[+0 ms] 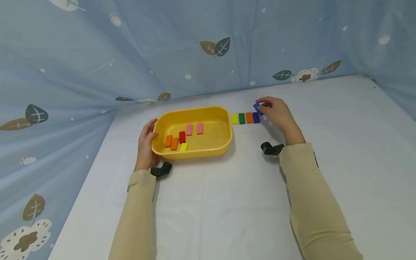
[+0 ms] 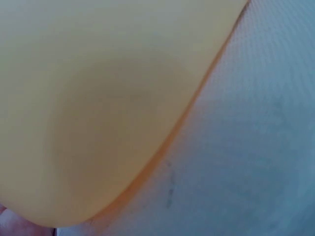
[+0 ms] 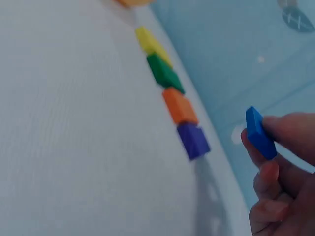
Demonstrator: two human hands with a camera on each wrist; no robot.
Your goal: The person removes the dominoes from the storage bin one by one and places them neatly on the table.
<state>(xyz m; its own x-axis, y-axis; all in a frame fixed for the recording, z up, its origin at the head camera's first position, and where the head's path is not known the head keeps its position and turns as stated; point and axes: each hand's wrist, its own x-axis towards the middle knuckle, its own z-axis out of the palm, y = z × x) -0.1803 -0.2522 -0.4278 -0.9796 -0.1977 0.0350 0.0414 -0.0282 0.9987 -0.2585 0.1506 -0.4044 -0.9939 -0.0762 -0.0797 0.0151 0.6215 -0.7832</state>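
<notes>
Between thumb and fingertips my right hand (image 1: 276, 111) pinches a blue block (image 3: 260, 133), raised off the table by the far end of a row. That row runs from a yellow block (image 1: 235, 118) through a green block (image 1: 242, 118) and an orange block (image 1: 249, 118) to a purple block (image 1: 256, 117), side by side. My left hand (image 1: 147, 146) grips the left end of a yellow tray (image 1: 208, 154), thumb over its rim. Inside the tray lie pink blocks (image 1: 199, 128), a red block (image 1: 182, 137), orange blocks (image 1: 174, 144) and a yellow block (image 1: 183, 147).
A white cloth (image 1: 208, 202) covers the table. Behind it hangs a blue patterned curtain (image 1: 182, 47), which also runs along the left side. The tray's right end stands close to the yellow end of the row. The tray wall fills most of the left wrist view.
</notes>
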